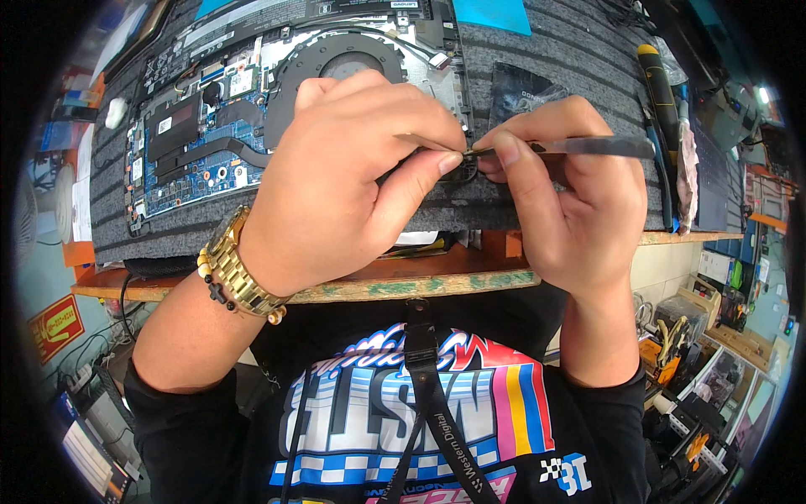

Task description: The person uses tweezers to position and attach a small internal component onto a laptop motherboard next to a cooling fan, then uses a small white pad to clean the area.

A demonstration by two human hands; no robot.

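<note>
Right hand (579, 197) grips slim grey metal tool (604, 147), long axis left-right, inner end toward left hand (344, 160), whose thumb and forefinger pinch small dark piece (470, 155), too tiny to identify, at near-right corner of open laptop base (430, 88). Base holds blue circuit board (220, 180), round black fan (348, 63). Glossy dark plastic pouch (516, 88) beyond right hand.
</note>
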